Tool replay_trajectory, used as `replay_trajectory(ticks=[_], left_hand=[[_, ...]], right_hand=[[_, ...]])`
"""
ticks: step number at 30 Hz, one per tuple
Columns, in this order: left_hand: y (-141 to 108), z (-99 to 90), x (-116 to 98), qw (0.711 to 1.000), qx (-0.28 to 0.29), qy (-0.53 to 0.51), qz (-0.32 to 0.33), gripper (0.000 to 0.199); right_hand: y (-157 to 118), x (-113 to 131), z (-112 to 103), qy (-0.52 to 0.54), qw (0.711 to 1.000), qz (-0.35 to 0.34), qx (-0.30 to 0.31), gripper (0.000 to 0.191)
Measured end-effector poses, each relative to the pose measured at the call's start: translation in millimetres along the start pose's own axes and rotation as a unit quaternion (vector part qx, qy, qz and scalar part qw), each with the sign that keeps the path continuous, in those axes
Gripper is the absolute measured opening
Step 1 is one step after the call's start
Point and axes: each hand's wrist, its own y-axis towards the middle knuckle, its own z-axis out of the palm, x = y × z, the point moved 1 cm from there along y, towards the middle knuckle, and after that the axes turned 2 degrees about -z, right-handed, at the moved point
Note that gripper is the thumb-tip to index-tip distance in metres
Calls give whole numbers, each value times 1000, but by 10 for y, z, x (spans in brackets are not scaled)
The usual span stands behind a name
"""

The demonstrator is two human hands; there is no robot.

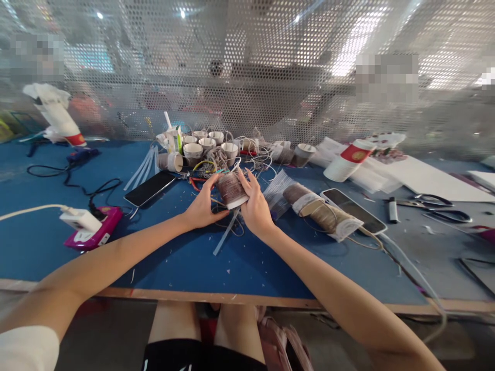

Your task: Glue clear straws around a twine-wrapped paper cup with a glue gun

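Between my two hands is a spool of brown thread (pixel 231 189) with a pale rim, raised over the blue table and tilted. My left hand (pixel 207 206) grips its left side, the thumb low and the fingers near the top. On the other side, my right hand (pixel 255 206) presses its fingers along the spool's right edge. A clear plastic strip (pixel 225 238) lies just below the spool. Behind it sits a tangle of grey-brown thread (pixel 211 161), close to several wound spools with pale hollow cores (pixel 193 150).
A black phone (pixel 150 188) and a magenta power strip (pixel 95 232) lie left. To the right are wrapped brown spools (pixel 323 211), a second phone (pixel 353 210), scissors (pixel 436 203) and a red-and-white paper cup (pixel 348 161). A perforated metal screen (pixel 247 67) stands behind the table.
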Motion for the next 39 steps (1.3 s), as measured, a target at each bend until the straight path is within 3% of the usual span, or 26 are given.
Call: replay_trajectory(ticks=[6, 10, 14, 19, 22, 25, 28, 30, 32, 34, 36, 38, 39], left_hand=[[31, -78, 141, 997, -50, 57, -18, 91], [81, -228, 292, 976, -181, 119, 7, 84], [85, -286, 414, 956, -246, 158, 2, 89], [71, -258, 454, 961, -235, 145, -28, 88], [77, -259, 433, 967, -212, 140, -24, 90], [90, -274, 404, 969, -193, 150, -24, 89], [98, -288, 386, 967, -193, 164, -21, 85], [99, -294, 387, 969, -185, 164, -18, 83], [95, -297, 399, 973, -172, 154, -20, 83], [90, -300, 421, 975, -169, 138, -32, 82], [87, -302, 442, 975, -176, 125, -48, 80], [88, -300, 452, 974, -180, 123, -59, 79], [90, -297, 450, 974, -178, 126, -59, 79]], right_hand=[[38, 49, -113, -27, 999, -30, -25, 74], [-5, 20, -167, -180, 979, 84, -53, 57], [-91, -64, -189, -239, 959, 147, 36, 35], [-38, -170, -331, -240, 934, 179, 196, 49], [18, -205, -381, -229, 927, 199, 220, 41], [66, -220, -398, -211, 940, 206, 170, 25], [138, -236, -470, -188, 961, 192, 66, 16], [200, -258, -560, -131, 974, 187, -3, 16], [260, -290, -655, -44, 971, 228, -52, 25], [306, -317, -719, 73, 943, 311, -95, 33], [335, -315, -738, 193, 892, 378, -156, 37], [345, -267, -710, 287, 850, 390, -208, 37], [341, -225, -681, 318, 842, 378, -216, 38]])
